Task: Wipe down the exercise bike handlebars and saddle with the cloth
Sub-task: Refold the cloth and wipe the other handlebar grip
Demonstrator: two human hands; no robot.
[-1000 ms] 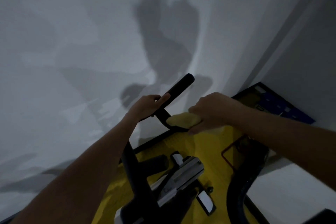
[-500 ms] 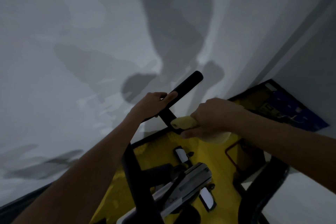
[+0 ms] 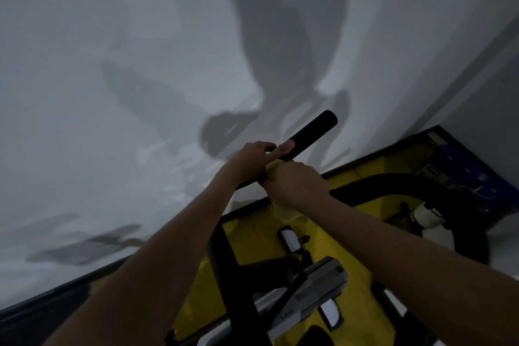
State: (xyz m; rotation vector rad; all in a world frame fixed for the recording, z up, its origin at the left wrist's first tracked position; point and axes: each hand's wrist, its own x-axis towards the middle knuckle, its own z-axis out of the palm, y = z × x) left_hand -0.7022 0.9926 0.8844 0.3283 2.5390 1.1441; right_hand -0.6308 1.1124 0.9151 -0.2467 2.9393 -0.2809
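The black left handlebar (image 3: 311,132) of the exercise bike slants up and to the right against the white wall. My left hand (image 3: 250,161) grips it low down, forefinger laid along the bar. My right hand (image 3: 295,184) is closed on a pale yellow cloth (image 3: 273,167) and presses it on the bar right beside my left hand; a tail of cloth hangs below the wrist. The other black handlebar (image 3: 398,185) curves off to the right. The saddle is out of view.
A yellow mat (image 3: 252,236) with a black border lies on the floor under the bike. The black frame post (image 3: 233,275) and a grey pedal (image 3: 317,292) are below my arms. A dark blue box (image 3: 463,168) sits at the right by the wall (image 3: 112,64).
My right hand with the cloth has moved left and up along the handlebar until it meets my left hand. The camera has tilted a little, so the right handlebar shows more.
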